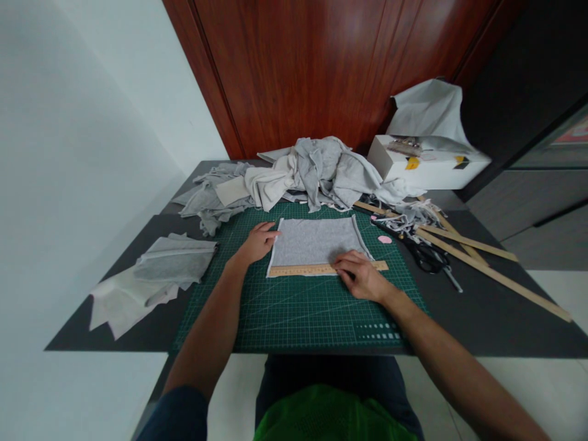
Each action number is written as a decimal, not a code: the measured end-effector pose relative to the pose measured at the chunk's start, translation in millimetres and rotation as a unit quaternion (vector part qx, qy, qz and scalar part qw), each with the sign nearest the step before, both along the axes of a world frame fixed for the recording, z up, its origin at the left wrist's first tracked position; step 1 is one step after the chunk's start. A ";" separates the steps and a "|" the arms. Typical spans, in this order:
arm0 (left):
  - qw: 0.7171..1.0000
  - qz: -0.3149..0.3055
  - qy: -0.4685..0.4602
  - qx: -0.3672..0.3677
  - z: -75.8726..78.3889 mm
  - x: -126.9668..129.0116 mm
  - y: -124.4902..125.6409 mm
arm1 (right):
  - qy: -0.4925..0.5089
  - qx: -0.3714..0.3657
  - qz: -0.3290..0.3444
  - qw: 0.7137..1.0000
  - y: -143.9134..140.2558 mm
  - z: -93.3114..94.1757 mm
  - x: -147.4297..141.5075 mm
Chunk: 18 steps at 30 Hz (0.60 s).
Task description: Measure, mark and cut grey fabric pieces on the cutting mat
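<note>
Cloth (316, 239), gray and flat, lies in the middle of the frame, on a green mat (294, 318) with thin lines. Our left hand (258, 244) is loose, and its fingers touch the cloth's left edge, near the top corner. A wooden ruler (301, 269) lies along the bottom edge of the cloth, and its right end sticks out past it. Our right hand (361, 275) has bent fingers on the ruler; we cannot tell if it pinches the ruler or just presses on it. On the dark desk (482, 334), we see a big heap of gray and white fabric (321, 165) at the top of the mat, more pieces (177, 257) at the left of the frame, and black scissors (426, 254) and wooden sticks (496, 276) at the right. A white box (427, 171) stands at the upper right.
</note>
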State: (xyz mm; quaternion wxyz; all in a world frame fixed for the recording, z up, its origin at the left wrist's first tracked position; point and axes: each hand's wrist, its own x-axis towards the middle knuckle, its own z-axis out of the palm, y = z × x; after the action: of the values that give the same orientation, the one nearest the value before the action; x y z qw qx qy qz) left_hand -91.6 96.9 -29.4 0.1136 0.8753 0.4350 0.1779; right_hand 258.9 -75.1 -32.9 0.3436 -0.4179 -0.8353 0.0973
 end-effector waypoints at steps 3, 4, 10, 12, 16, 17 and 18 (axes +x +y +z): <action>1.000 0.007 -0.004 0.007 1.8 0.0 0.7 | -0.001 0.003 0.000 1.000 -0.3 1.0 -0.2; 1.000 0.011 -0.008 0.008 2.5 0.5 0.4 | -0.002 0.003 0.001 1.000 -0.5 1.5 -0.3; 0.999 0.044 -0.029 -0.002 5.1 4.5 -2.1 | -0.004 0.003 0.000 1.000 -0.8 1.7 -0.6; 0.998 0.053 -0.029 -0.006 6.0 4.7 -2.3 | -0.003 0.003 -0.001 1.000 -0.5 0.8 -0.5; 0.998 0.062 -0.027 -0.004 8.8 5.0 -2.8 | -0.007 0.002 0.000 1.000 -0.4 0.0 -0.2; 0.998 0.064 -0.029 -0.002 9.3 5.2 -3.0 | -0.007 0.003 0.000 1.000 -0.4 0.0 -0.2; 0.998 0.062 -0.033 0.000 9.5 5.4 -3.3 | -0.008 0.004 -0.001 1.000 -0.5 0.1 -0.3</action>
State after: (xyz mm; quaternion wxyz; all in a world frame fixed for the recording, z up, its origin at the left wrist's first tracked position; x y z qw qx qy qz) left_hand -86.2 93.7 -19.9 0.1168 0.8403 0.4845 0.2135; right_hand 258.6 -75.6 -32.8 0.3391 -0.4176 -0.8381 0.0904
